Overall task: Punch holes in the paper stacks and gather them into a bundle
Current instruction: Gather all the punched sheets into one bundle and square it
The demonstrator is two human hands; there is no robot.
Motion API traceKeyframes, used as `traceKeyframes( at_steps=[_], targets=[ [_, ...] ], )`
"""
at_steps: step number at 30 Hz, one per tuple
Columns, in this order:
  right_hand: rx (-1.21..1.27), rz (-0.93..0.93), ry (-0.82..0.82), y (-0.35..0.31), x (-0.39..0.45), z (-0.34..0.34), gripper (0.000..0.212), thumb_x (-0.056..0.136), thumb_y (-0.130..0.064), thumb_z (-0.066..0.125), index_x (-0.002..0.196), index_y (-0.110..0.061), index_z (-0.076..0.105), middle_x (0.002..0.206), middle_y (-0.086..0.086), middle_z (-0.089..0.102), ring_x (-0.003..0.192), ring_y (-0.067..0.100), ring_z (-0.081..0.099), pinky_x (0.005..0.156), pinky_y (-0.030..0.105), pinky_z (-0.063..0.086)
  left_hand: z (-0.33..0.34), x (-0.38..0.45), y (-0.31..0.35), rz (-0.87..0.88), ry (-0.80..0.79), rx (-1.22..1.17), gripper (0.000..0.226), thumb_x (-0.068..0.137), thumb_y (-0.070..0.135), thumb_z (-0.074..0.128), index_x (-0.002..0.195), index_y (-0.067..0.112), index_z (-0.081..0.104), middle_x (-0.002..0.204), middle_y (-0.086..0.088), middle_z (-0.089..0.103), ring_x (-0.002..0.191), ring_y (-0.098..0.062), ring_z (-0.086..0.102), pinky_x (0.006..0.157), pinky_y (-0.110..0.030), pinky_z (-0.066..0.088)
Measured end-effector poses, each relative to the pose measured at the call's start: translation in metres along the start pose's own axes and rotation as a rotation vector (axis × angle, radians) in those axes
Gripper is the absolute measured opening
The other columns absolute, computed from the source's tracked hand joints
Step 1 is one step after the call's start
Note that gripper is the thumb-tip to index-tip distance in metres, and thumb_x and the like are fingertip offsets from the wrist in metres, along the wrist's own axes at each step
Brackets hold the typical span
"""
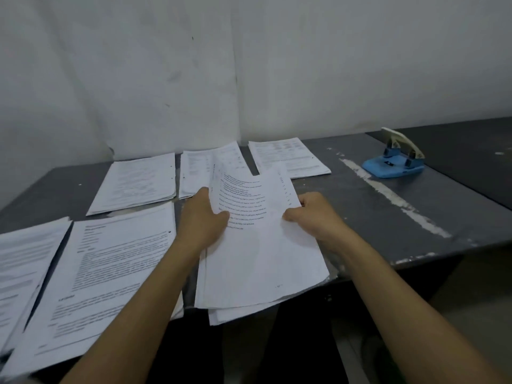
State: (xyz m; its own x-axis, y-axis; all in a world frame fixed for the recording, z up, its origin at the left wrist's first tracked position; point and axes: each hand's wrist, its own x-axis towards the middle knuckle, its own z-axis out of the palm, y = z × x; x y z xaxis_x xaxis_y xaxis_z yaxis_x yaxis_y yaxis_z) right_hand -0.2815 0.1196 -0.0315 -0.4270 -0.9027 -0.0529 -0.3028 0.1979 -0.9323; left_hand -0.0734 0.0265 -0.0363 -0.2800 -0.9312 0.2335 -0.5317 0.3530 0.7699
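We hold a white printed paper stack (260, 245) with both hands above the near edge of the dark grey worktop (388, 217). The left hand (202, 220) pinches its left edge, fingers (203, 194) curled behind; the right hand (313, 214) pinches its right edge. The blue metal hole punch (393, 162) stands well right of this stack, untouched. Three flat stacks lie beyond it and two to its left; the far-left stack (138, 184) and the near-left stack (110, 273) show edge holes. We judge punching partly done and bundling not finished.
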Motion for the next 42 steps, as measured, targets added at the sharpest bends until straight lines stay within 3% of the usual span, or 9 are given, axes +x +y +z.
traceKeyframes(
  at_steps=[5,7,11,14,18,25,31,35,42],
  targets=[
    [-0.272,-0.045,0.141,0.008,-0.015,0.017,0.024,0.075,-0.012,0.06,0.055,-0.014,0.048,0.052,-0.014,0.056,0.049,0.014,0.052,0.042,0.02,0.036,0.013,-0.02,-0.022,0.014,-0.002,0.164,0.04,0.092,0.015,0.063,0.13,0.011,0.05,0.122,-0.006,0.065,0.101,-0.023,0.06,0.077,-0.027,0.045],
    [-0.508,-0.06,0.195,0.014,-0.022,0.025,0.006,0.078,-0.019,0.059,0.074,-0.014,0.061,0.081,-0.008,0.064,0.076,0.018,0.061,0.057,0.027,0.05,0.021,-0.027,-0.026,0.027,0.039,0.194,0.031,0.093,0.014,0.06,0.123,0.012,0.052,0.114,-0.005,0.065,0.094,-0.02,0.057,0.069,-0.027,0.042],
    [-0.746,-0.043,0.217,0.021,-0.022,0.036,0.038,0.084,-0.027,0.059,0.116,-0.008,0.053,0.124,0.011,0.047,0.116,0.029,0.044,0.083,0.036,0.04,0.032,-0.033,-0.032,0.112,0.131,0.335,0.034,0.094,0.013,0.057,0.126,0.006,0.05,0.123,-0.012,0.055,0.114,-0.027,0.045,0.095,-0.033,0.035],
    [-0.691,0.024,0.155,0.014,-0.018,0.035,0.049,0.083,-0.025,0.063,0.125,-0.005,0.049,0.126,0.016,0.049,0.114,0.033,0.049,0.078,0.034,0.043,0.033,-0.031,-0.033,0.071,0.115,0.406,0.043,0.096,0.021,0.054,0.134,0.003,0.044,0.134,-0.016,0.048,0.124,-0.031,0.041,0.108,-0.041,0.032],
    [-0.55,0.07,0.124,0.0,-0.008,0.028,0.023,0.076,-0.016,0.068,0.095,-0.01,0.057,0.098,0.008,0.065,0.08,0.024,0.06,0.057,0.027,0.047,0.033,-0.031,-0.035,0.02,0.09,0.337,0.049,0.098,0.026,0.053,0.139,0.002,0.04,0.135,-0.018,0.048,0.125,-0.033,0.043,0.108,-0.043,0.035],
    [0.215,0.189,-0.126,0.016,-0.006,0.011,0.038,0.064,0.003,0.086,0.099,0.0,0.073,0.093,0.011,0.077,0.082,0.029,0.075,0.066,0.035,0.061,0.025,-0.028,-0.045,-0.021,0.151,0.048,0.035,0.088,0.023,0.067,0.12,0.016,0.053,0.121,-0.003,0.057,0.11,-0.017,0.054,0.09,-0.033,0.049],
    [0.397,0.01,-0.153,0.03,-0.007,0.009,0.047,0.063,0.002,0.088,0.107,-0.004,0.073,0.103,0.011,0.076,0.091,0.03,0.074,0.076,0.039,0.061,0.015,-0.028,-0.048,-0.157,0.238,-0.276,0.062,0.079,0.023,0.082,0.131,0.021,0.049,0.124,0.009,0.055,0.113,-0.007,0.054,0.094,-0.025,0.048],
    [0.419,-0.038,-0.16,0.023,-0.008,0.003,0.047,0.061,-0.003,0.091,0.105,-0.008,0.075,0.104,0.01,0.076,0.093,0.031,0.073,0.077,0.04,0.06,-0.005,-0.017,-0.038,-0.265,0.131,-0.527,0.053,0.075,0.02,0.087,0.116,0.022,0.053,0.105,0.014,0.065,0.093,-0.001,0.066,0.066,-0.012,0.052],
    [0.386,-0.194,-0.067,-0.017,-0.008,-0.012,0.038,0.066,-0.004,0.088,0.1,-0.013,0.076,0.098,0.002,0.077,0.086,0.023,0.075,0.066,0.029,0.06,-0.036,0.012,-0.003,-0.208,-0.022,-0.669,0.032,0.087,0.006,0.075,0.118,0.008,0.069,0.109,-0.004,0.075,0.095,-0.02,0.074,0.086,-0.035,0.06]
  ],
)
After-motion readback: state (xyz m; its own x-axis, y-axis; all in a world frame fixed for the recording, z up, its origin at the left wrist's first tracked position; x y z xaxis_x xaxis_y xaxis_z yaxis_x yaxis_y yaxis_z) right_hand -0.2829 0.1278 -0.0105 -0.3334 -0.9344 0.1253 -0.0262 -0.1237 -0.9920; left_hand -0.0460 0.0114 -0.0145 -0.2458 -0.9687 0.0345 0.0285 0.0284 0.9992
